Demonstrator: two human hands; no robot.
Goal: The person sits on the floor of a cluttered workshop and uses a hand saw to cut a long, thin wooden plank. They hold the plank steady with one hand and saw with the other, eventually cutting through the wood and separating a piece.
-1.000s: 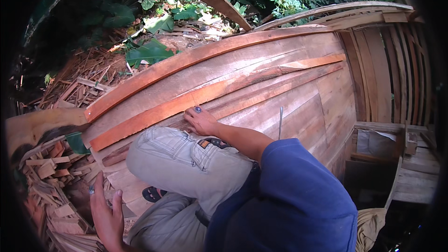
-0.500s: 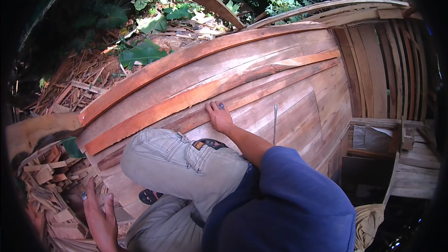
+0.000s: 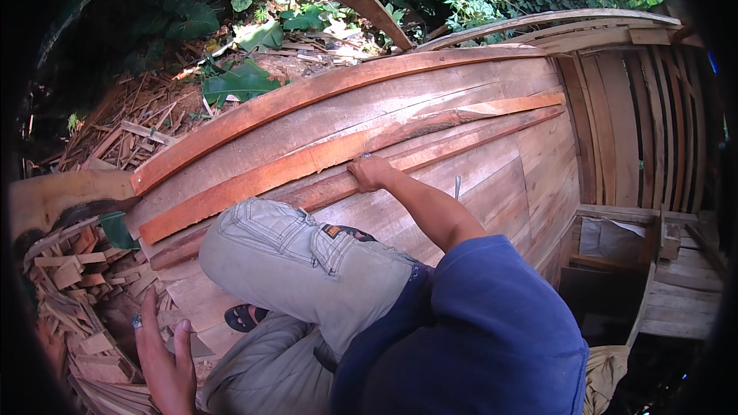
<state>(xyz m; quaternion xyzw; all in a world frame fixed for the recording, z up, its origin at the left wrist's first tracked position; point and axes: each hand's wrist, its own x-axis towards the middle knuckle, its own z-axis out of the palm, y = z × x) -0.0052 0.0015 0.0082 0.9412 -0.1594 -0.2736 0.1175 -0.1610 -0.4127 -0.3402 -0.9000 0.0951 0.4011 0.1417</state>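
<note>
Wood offcuts [image 3: 73,277] pile up at lower left. Beside them the left hand [image 3: 163,357] is spread loose with nothing in it, one ring on a finger. At centre, two orange-red strips run up the pale plank hull [image 3: 500,177]: an upper strip [image 3: 307,96] and a lower strip [image 3: 254,184]. The right hand [image 3: 373,173] lies curled on the lower strip at mid frame; I cannot tell whether it pinches something small. Working along this strip probably goes best with steady pressure, following the curve, the free hand bracing. One metal spike [image 3: 457,187] stands right of it. Two hands, two strips, one spike.
</note>
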